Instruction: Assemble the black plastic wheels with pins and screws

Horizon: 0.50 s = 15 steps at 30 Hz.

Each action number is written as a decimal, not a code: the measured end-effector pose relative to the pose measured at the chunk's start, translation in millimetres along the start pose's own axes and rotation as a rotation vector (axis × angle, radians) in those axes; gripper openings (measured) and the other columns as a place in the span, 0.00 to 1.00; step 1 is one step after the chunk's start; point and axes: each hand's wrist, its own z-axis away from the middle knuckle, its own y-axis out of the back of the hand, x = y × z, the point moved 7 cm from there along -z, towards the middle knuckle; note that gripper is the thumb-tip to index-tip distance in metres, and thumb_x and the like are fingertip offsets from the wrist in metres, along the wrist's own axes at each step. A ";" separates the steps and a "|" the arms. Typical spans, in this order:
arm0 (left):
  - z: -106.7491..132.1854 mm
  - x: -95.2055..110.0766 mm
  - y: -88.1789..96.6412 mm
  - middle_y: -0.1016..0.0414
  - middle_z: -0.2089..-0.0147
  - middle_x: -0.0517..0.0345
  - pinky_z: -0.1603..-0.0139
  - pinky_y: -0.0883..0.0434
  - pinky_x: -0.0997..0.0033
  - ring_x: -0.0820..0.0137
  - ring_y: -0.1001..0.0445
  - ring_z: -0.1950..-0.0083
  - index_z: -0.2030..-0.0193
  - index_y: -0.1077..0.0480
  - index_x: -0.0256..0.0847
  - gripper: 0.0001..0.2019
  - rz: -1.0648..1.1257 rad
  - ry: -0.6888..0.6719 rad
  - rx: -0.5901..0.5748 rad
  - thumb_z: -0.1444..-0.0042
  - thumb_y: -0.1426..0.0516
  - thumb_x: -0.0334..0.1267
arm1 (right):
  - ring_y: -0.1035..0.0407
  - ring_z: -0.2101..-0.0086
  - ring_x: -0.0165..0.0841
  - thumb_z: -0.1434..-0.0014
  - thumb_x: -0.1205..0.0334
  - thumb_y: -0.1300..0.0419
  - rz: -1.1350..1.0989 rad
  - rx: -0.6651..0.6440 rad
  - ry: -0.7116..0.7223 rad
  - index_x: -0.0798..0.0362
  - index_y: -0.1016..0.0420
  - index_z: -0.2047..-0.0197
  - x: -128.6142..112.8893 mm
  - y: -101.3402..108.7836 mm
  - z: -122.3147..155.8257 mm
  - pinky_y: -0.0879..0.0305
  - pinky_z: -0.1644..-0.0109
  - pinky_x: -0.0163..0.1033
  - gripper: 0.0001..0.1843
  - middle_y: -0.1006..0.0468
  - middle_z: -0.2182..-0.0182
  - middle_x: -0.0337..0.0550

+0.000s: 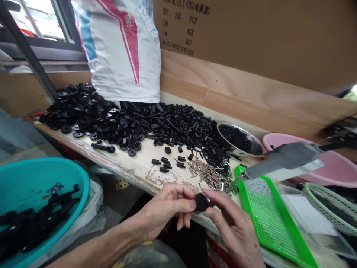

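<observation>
My left hand (167, 208) and my right hand (231, 223) meet at the table's near edge, both pinching one small black round part (201, 202) between thumb and fingertips. Behind them on the worktable (139, 163) lie a heap of black discs (86, 111), a heap of short black tubes (181, 123) and a scatter of small metal pins (212, 175). A few loose black tubes (167, 163) lie just beyond my hands.
A steel bowl (251, 149) of tiny black pieces stands at the right, beside a pink basin (334, 167). A green perforated tray (267, 219), a grey tool (284, 158) above it, a teal basin (41, 178) with black parts at the left, a white sack (122, 48) and cardboard boxes (251, 33) behind.
</observation>
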 end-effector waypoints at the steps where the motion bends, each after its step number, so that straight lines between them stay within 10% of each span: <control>1: 2.1 -0.8 -0.7 0.32 0.78 0.62 0.83 0.40 0.82 0.78 0.34 0.81 0.65 0.28 0.33 0.08 -0.020 -0.006 -0.001 0.49 0.38 0.36 | 0.27 0.60 0.30 0.39 0.65 0.39 0.017 -0.029 0.024 0.41 0.28 0.46 -4.4 -0.3 2.0 0.30 0.56 0.30 0.18 0.21 0.58 0.38; 15: 27.0 6.8 0.1 0.32 0.81 0.64 0.82 0.38 0.82 0.78 0.35 0.81 0.61 0.26 0.34 0.10 -0.235 -0.063 0.118 0.51 0.38 0.34 | 0.25 0.58 0.35 0.39 0.62 0.40 -0.008 -0.099 0.023 0.42 0.25 0.46 -12.7 -3.2 11.3 0.26 0.56 0.36 0.18 0.20 0.57 0.42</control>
